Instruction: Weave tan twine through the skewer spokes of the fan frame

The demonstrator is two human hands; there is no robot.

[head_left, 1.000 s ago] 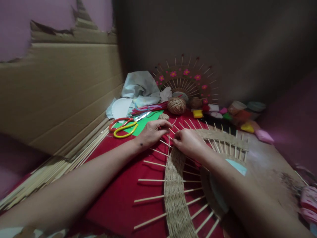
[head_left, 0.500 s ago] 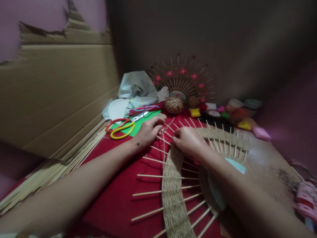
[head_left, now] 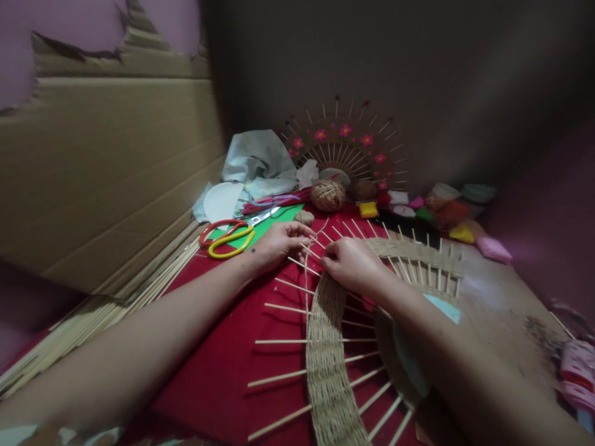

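There you go: your left hand pinches the string at the frame's centre while your right hand grips the woven fan, sweeping from bottom centre to middle right. Scissors lie left of centre.

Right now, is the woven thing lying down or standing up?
Lying down: the woven band spreads over the red cloth, and its sticks fan out low across it.

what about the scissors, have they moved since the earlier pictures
No: the red-and-yellow scissors show no visible shift against the green sheet beneath.
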